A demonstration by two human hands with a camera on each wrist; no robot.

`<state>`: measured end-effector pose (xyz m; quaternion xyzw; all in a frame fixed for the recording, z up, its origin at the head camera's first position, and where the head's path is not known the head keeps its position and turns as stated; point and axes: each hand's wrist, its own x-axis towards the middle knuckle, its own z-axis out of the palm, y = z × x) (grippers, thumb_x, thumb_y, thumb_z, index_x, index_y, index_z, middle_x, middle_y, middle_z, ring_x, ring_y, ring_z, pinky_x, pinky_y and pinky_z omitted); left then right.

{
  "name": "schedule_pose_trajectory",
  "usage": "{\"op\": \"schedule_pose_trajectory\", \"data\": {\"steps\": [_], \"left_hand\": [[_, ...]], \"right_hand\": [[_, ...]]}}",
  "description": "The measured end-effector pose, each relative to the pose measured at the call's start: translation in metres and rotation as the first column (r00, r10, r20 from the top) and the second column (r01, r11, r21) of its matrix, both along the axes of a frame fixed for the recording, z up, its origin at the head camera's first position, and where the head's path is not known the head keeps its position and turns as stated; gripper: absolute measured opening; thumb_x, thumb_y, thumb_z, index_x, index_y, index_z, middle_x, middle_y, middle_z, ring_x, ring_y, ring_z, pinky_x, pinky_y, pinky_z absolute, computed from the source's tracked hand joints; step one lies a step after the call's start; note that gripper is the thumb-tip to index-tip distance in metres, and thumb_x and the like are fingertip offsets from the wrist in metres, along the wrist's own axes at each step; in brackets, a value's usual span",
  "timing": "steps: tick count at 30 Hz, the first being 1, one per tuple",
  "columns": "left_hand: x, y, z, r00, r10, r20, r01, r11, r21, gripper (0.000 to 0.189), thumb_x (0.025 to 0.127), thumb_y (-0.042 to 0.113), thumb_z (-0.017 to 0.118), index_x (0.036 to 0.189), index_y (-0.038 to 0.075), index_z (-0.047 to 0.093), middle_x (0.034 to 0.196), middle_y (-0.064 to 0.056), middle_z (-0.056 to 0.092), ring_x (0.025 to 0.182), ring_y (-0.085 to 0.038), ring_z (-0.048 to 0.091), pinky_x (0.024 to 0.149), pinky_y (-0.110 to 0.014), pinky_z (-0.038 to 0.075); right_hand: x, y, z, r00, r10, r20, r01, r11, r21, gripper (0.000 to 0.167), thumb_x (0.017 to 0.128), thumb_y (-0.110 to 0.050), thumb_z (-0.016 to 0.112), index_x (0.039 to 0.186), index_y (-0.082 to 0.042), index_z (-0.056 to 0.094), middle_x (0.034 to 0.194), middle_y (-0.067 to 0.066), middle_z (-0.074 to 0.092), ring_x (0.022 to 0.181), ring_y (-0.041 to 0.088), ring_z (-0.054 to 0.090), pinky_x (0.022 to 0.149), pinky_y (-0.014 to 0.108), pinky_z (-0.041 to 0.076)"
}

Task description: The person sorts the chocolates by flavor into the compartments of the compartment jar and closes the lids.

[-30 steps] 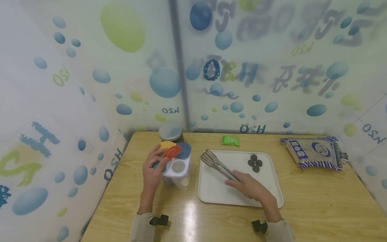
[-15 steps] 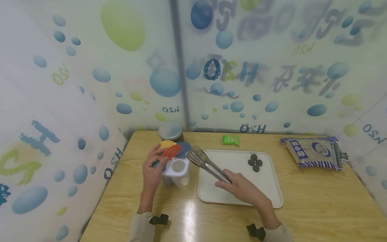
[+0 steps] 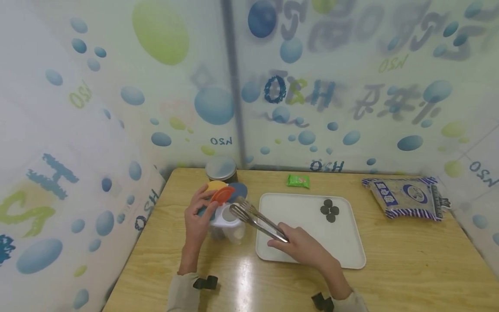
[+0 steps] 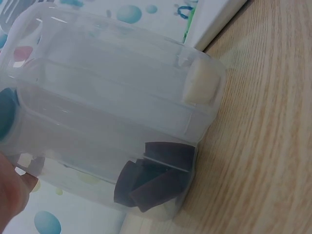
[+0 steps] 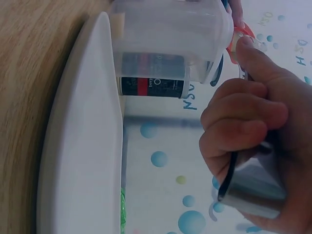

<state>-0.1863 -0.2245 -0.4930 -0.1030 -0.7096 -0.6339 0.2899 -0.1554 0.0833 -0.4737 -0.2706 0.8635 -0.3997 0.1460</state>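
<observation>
In the head view, my left hand [image 3: 198, 219] pinches the raised orange-red lid [image 3: 222, 195] of a clear storage container [image 3: 226, 233] with several coloured lids. One round opening [image 3: 229, 213] is uncovered. My right hand [image 3: 306, 248] grips metal tongs [image 3: 267, 226], whose slotted tips hang over that opening; whether they hold anything cannot be told. Through the container wall, the left wrist view shows dark brown pieces [image 4: 163, 170] at the bottom of one compartment and a pale piece [image 4: 202, 82] in another. In the right wrist view, fingers [image 5: 239, 112] curl round the tongs' handle end.
Right of the container lies a white tray [image 3: 273, 251] with several dark round pieces [image 3: 329, 210]. Behind the container stands a lidded can [image 3: 221, 168]. A green packet [image 3: 298, 181] and a clipped bag [image 3: 405, 197] lie near the table's back edge.
My right hand has carried the tongs leftward from above the tray to over the container's opening. The left hand keeps the lid up, nearly unmoved.
</observation>
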Motion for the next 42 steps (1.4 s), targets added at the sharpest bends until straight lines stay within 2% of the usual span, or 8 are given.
{"op": "schedule_pose_trajectory", "data": {"steps": [8, 15, 22, 26, 29, 36, 42], "left_hand": [[0.000, 0.000, 0.002, 1.000, -0.003, 0.007, 0.003, 1.000, 0.002, 0.016, 0.087, -0.009, 0.069, 0.072, -0.005, 0.067, 0.117, -0.030, 0.066, 0.140, -0.033, 0.044, 0.117, -0.026, 0.033], [0.000, 0.000, 0.002, 1.000, 0.004, -0.005, -0.004, 1.000, 0.007, 0.016, 0.086, -0.011, 0.069, 0.071, -0.007, 0.065, 0.117, -0.031, 0.066, 0.139, -0.035, 0.044, 0.116, -0.027, 0.033], [-0.003, 0.004, 0.000, 1.000, -0.014, 0.018, 0.015, 1.000, -0.008, 0.015, 0.085, -0.011, 0.070, 0.072, -0.006, 0.066, 0.119, -0.031, 0.066, 0.140, -0.037, 0.043, 0.117, -0.026, 0.032], [-0.004, 0.004, -0.002, 1.000, -0.013, 0.024, 0.013, 1.000, -0.002, 0.016, 0.085, -0.011, 0.070, 0.071, -0.005, 0.066, 0.119, -0.030, 0.066, 0.140, -0.036, 0.043, 0.117, -0.027, 0.031], [-0.003, 0.005, -0.002, 1.000, -0.009, 0.023, 0.009, 1.000, -0.004, 0.016, 0.086, -0.009, 0.070, 0.071, -0.003, 0.066, 0.119, -0.028, 0.067, 0.140, -0.033, 0.044, 0.117, -0.027, 0.031], [-0.003, 0.005, 0.000, 1.000, -0.004, 0.018, 0.004, 1.000, 0.006, 0.015, 0.085, -0.010, 0.070, 0.071, -0.006, 0.066, 0.118, -0.030, 0.066, 0.140, -0.036, 0.043, 0.117, -0.027, 0.032], [-0.001, 0.004, 0.001, 0.999, -0.008, 0.033, 0.008, 1.000, 0.011, 0.015, 0.085, -0.010, 0.070, 0.072, -0.007, 0.066, 0.120, -0.031, 0.065, 0.141, -0.036, 0.042, 0.117, -0.030, 0.031]], "right_hand": [[0.001, 0.000, 0.000, 1.000, -0.005, -0.007, 0.006, 1.000, 0.010, 0.042, 0.095, -0.052, 0.060, 0.081, -0.017, 0.042, 0.063, -0.012, 0.032, 0.053, 0.000, 0.028, 0.048, 0.018, 0.028], [0.001, 0.001, 0.001, 1.000, -0.025, -0.013, 0.025, 1.000, 0.017, 0.042, 0.092, -0.055, 0.063, 0.084, -0.018, 0.045, 0.062, -0.012, 0.035, 0.052, 0.000, 0.031, 0.048, 0.018, 0.030], [0.005, 0.013, 0.000, 0.990, -0.141, 0.020, 0.140, 0.989, 0.045, 0.046, 0.086, -0.061, 0.068, 0.089, -0.019, 0.050, 0.064, -0.011, 0.046, 0.055, 0.001, 0.039, 0.049, 0.020, 0.035], [0.007, 0.028, -0.003, 0.979, -0.199, 0.053, 0.197, 0.979, 0.048, 0.046, 0.087, -0.060, 0.068, 0.092, -0.018, 0.051, 0.067, -0.008, 0.051, 0.054, 0.003, 0.042, 0.048, 0.022, 0.038], [0.009, 0.043, -0.009, 0.966, -0.253, 0.059, 0.249, 0.966, 0.066, 0.044, 0.088, -0.056, 0.068, 0.094, -0.016, 0.050, 0.068, -0.005, 0.051, 0.054, 0.005, 0.044, 0.048, 0.023, 0.039], [0.021, 0.086, -0.021, 0.929, -0.368, 0.038, 0.359, 0.922, 0.146, 0.044, 0.089, -0.051, 0.070, 0.098, -0.013, 0.048, 0.073, -0.004, 0.052, 0.059, 0.008, 0.046, 0.051, 0.023, 0.038], [0.042, 0.123, -0.035, 0.866, -0.497, 0.061, 0.473, 0.851, 0.226, 0.051, 0.087, -0.051, 0.072, 0.103, -0.009, 0.050, 0.073, 0.000, 0.052, 0.060, 0.012, 0.045, 0.051, 0.024, 0.037]]}}
